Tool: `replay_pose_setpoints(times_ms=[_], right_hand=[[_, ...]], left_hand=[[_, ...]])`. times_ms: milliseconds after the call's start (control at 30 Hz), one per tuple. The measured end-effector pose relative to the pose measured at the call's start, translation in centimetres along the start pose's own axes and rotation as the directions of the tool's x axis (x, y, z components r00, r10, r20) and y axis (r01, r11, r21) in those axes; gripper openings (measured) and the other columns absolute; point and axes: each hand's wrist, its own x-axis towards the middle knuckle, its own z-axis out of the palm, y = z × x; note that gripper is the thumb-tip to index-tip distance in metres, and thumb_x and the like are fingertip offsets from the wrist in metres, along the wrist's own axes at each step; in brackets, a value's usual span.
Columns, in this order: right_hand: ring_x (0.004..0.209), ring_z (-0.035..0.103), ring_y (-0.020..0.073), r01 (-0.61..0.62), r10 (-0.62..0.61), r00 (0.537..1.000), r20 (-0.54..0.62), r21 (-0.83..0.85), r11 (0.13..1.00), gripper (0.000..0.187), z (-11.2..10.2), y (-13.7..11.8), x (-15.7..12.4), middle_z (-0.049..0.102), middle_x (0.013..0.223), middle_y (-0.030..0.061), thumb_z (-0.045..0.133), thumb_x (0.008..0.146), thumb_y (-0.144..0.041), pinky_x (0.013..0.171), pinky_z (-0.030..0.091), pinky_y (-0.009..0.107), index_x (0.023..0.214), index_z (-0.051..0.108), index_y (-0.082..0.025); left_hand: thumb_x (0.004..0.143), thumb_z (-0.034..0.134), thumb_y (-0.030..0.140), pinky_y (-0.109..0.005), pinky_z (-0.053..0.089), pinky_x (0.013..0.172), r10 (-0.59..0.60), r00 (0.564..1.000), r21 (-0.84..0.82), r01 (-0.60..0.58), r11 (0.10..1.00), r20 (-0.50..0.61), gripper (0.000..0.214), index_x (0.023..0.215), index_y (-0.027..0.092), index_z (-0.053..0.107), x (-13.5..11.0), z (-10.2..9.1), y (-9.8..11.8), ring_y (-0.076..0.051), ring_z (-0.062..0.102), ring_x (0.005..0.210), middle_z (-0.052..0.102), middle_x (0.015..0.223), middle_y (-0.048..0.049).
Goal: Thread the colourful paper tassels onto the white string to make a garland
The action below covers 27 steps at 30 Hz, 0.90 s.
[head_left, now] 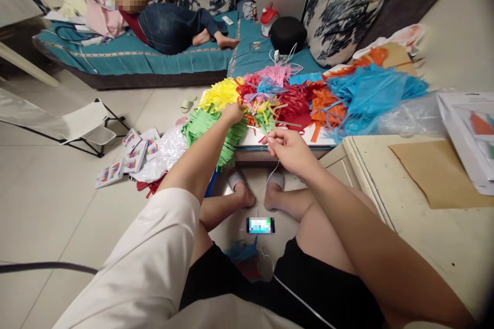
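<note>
The green fringed paper (200,131) lies beside the left hand (233,113), whose fingers curl at the multicoloured fringe bundle (262,105); its hold cannot be told. The bundle rests on the white surface (326,139). The right hand (288,149), fingertips drawn together, appears to pinch a pale strip (271,127). Apply light tension and keep strands separated; thin strips probably tear and tangle easily.

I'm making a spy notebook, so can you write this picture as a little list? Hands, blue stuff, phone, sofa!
Left hand: by the green fringe and yellow fringe; grip unclear
Right hand: fingers curled; what they hold is too small to tell
Blue fringe: large pile, farther right
Phone: screen lit, between the legs
Sofa: person lying on it
</note>
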Motion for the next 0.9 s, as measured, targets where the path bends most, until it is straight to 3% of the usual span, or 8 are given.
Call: replay_pose_setpoints(times_ms=[100,167,333,400,533,667,767,900], right_hand=[[0.053,0.045,0.0099,0.015,-0.015,1.0,-0.025,-0.005,1.0,0.014,-0.3,-0.1,0.0,0.057,0.061,-0.0017,0.06,0.097,-0.017,0.055,0.032,0.023,0.084,0.065,-0.016],[0.054,0.046,0.0101,0.037,-0.037,0.998,-0.052,0.004,0.999,0.012,-0.6,-0.1,0.1,0.057,0.06,-0.0018,0.063,0.097,-0.019,0.056,0.032,0.024,0.085,0.066,-0.016],[0.053,0.044,0.009,0.079,-0.067,0.981,-0.18,0.06,0.995,0.013,-1.4,0.4,1.0,0.056,0.059,-0.0013,0.068,0.095,-0.019,0.053,0.03,0.024,0.082,0.068,-0.016],[0.051,0.042,0.0088,0.088,-0.067,0.97,-0.234,0.084,0.993,0.014,-1.8,0.6,1.4,0.055,0.058,-0.0015,0.071,0.095,-0.022,0.05,0.028,0.023,0.082,0.07,-0.016],[0.047,0.04,0.0086,0.112,-0.069,0.95,-0.304,0.126,0.986,0.021,-2.3,1.1,2.4,0.053,0.055,-0.0016,0.076,0.096,-0.027,0.046,0.026,0.022,0.079,0.069,-0.018],[0.049,0.049,0.0085,0.14,-0.086,0.956,-0.279,0.177,0.974,0.028,-2.1,1.4,2.9,0.06,0.064,0.001,0.079,0.097,-0.034,0.047,0.036,0.022,0.08,0.064,-0.019],[0.054,0.056,0.0102,0.158,-0.102,0.958,-0.268,0.193,0.968,0.03,-1.9,1.7,3.1,0.061,0.068,0.0016,0.081,0.097,-0.038,0.05,0.044,0.023,0.081,0.062,-0.021],[0.05,0.046,0.0081,0.175,-0.127,0.963,-0.239,0.189,0.966,0.028,-1.7,1.8,2.9,0.061,0.067,0.0005,0.081,0.097,-0.039,0.046,0.04,0.023,0.083,0.063,-0.022]], left_hand=[[0.07,0.07,0.0,-0.043,0.041,0.112,0.024,0.999,0.035,-0.022,0.999,-0.046,0.027,0.091,0.014,0.079,0.5,-0.4,-0.1,-0.036,0.064,0.123,0.079,0.116,-0.0183],[0.081,0.064,0.004,-0.036,0.044,0.105,0.041,0.98,-0.005,-0.043,0.999,-0.195,0.021,0.093,0.015,0.077,1.0,-1.9,0.4,-0.029,0.067,0.116,0.08,0.113,-0.0135],[0.105,0.062,0.012,-0.027,0.041,0.093,-0.088,0.808,-0.248,-0.074,0.966,-0.582,0.02,0.085,0.017,0.06,1.6,-10.0,3.9,-0.012,0.058,0.095,0.069,0.085,0.0026],[0.11,0.058,0.007,-0.024,0.037,0.097,-0.061,0.744,-0.261,-0.155,0.953,-0.665,0.027,0.086,0.017,0.051,0.6,-13.6,5.6,-0.006,0.047,0.091,0.058,0.081,0.0059],[0.111,0.054,0.003,-0.023,0.04,0.097,0.075,0.691,-0.209,-0.317,0.925,-0.719,0.028,0.089,0.019,0.048,-3.7,-18.1,6.9,-0.006,0.047,0.09,0.054,0.087,0.0036],[0.109,0.062,0.037,-0.026,0.049,0.099,0.419,0.638,-0.243,-0.692,0.68,-0.646,0.019,0.102,0.02,0.056,-10.6,-17.9,5.4,-0.007,0.059,0.096,0.061,0.094,0.0024],[0.093,0.075,0.067,-0.029,0.057,0.087,0.533,0.644,-0.347,-0.756,0.555,-0.549,0.044,0.104,0.025,0.065,-16.1,-16.1,4.3,-0.009,0.065,0.085,0.068,0.093,0.0031],[0.075,0.09,0.073,-0.027,0.06,0.077,0.456,0.81,-0.537,-0.586,0.607,-0.369,0.062,0.112,0.029,0.067,-21.0,-13.0,3.9,-0.012,0.072,0.082,0.069,0.096,0.0027]])
